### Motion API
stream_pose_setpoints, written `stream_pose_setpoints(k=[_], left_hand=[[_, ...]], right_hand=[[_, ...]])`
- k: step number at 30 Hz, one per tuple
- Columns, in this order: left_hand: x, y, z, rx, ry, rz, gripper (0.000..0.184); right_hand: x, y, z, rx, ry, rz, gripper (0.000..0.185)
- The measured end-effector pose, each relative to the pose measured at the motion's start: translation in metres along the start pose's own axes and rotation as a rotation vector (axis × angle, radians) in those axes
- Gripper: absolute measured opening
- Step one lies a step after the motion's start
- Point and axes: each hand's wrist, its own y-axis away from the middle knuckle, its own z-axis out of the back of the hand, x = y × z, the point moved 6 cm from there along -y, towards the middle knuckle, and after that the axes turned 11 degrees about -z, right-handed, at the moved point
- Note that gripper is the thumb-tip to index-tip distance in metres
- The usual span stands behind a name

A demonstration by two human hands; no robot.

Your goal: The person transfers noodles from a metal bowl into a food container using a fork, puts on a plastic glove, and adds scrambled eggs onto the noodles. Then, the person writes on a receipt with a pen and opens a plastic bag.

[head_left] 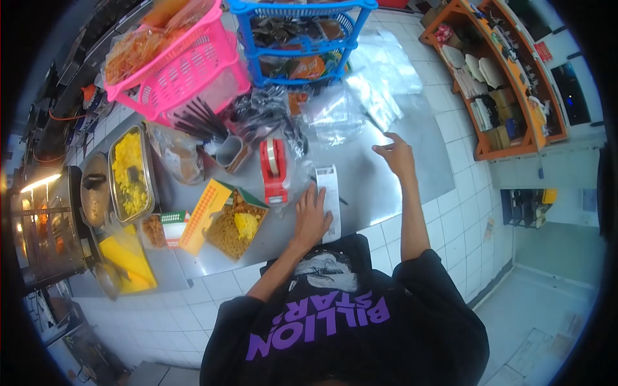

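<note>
My left hand [312, 217] lies with fingers spread on a long printed paper slip [328, 193] near the table's front edge. A dark pen [343, 201] rests just right of the slip. My right hand [397, 156] is raised over the right part of the table, close to clear plastic bags [380, 96]. Its thumb and index finger are apart, and I see nothing held between them. Left of my left hand stands an open takeaway box [230, 231] with noodles and yellow egg. A red tape dispenser [274, 172] sits beyond the slip.
A pink basket [187, 74] and a blue tiered rack [299, 45] stand at the back. To the left are a metal tray [154, 193] of scrambled egg, a small box [174, 226] and a yellow board [132, 264]. An orange shelf [489, 77] is at right.
</note>
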Motion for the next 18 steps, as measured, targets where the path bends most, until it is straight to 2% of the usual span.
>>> stream_pose_setpoints(k=[2,3,5,6,8,9,11,13,15,16,17,18], left_hand=[[-0.006,-0.002,0.001,-0.008,-0.009,0.046,0.059],[-0.006,-0.002,-0.002,-0.019,-0.018,0.051,0.059],[-0.003,-0.006,-0.015,0.024,-0.131,0.064,0.056],[-0.003,-0.012,-0.014,0.009,-0.138,0.114,0.052],[0.0,-0.027,-0.017,-0.046,-0.159,0.203,0.051],[0.002,-0.036,-0.015,-0.093,-0.176,0.265,0.051],[-0.001,-0.053,-0.015,-0.148,-0.242,0.294,0.049],[0.003,-0.062,-0.014,-0.263,-0.202,0.38,0.047],[-0.006,-0.066,-0.012,-0.318,-0.222,0.415,0.046],[-0.012,-0.067,-0.011,-0.369,-0.224,0.447,0.045],[-0.019,-0.071,-0.013,-0.381,-0.231,0.451,0.045],[-0.03,-0.076,-0.011,-0.391,-0.233,0.505,0.045]], right_hand=[[0.011,-0.028,0.037,-0.267,0.305,0.114,0.031],[0.004,-0.055,0.047,-0.264,0.3,0.129,0.031],[0.009,-0.111,0.07,-0.564,0.296,0.531,0.032],[0.016,-0.138,0.077,-0.549,0.289,0.547,0.032],[0.028,-0.194,0.072,-0.237,0.213,0.523,0.025],[0.026,-0.224,0.066,-0.222,0.199,0.536,0.025],[0.009,-0.277,0.027,-0.104,0.36,0.65,0.022],[0.006,-0.297,0.008,-0.094,0.391,0.613,0.027],[0.008,-0.307,0.0,-0.298,0.624,0.619,0.03],[0.019,-0.295,0.006,-0.478,0.584,0.766,0.034],[0.028,-0.297,0.008,-0.479,0.577,0.779,0.034],[0.043,-0.295,0.011,-0.378,0.655,0.761,0.032]])
